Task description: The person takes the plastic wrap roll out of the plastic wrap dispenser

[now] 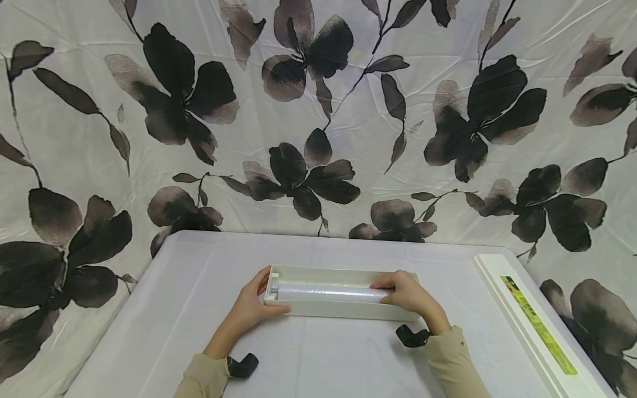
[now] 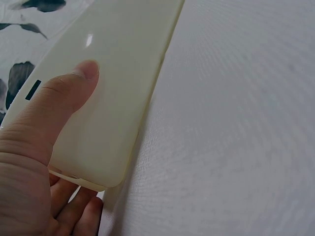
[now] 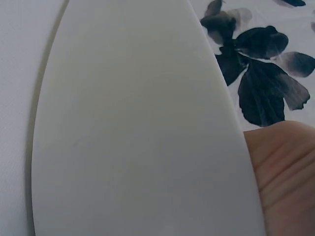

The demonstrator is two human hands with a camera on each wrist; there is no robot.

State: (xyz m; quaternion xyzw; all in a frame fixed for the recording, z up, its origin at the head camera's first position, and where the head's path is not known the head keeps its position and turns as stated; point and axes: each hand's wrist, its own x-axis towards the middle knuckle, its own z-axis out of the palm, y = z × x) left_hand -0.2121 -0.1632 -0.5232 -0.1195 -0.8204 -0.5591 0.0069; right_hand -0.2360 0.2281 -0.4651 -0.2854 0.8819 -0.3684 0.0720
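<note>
A long white plastic box [image 1: 343, 310], open at the top, lies crosswise on the table. Inside it is a shiny roll of cling film [image 1: 323, 293], with a small white holder [image 1: 273, 283] at its left end. My left hand [image 1: 252, 301] grips the box's left end; in the left wrist view the thumb [image 2: 74, 88] lies on the long side wall and the fingers curl around the end. My right hand [image 1: 409, 294] reaches over the front wall and pinches the roll near its right end. The right wrist view shows mostly the box wall [image 3: 142, 118], with these fingertips hidden.
A long white cover [image 1: 502, 301] with a yellow label [image 1: 539, 326] lies along the table's right side. White cloth covers the table [image 1: 323, 359]. Behind it hangs a floral curtain [image 1: 388, 138]. Black camera mounts [image 1: 243, 366] stick out from both wrists.
</note>
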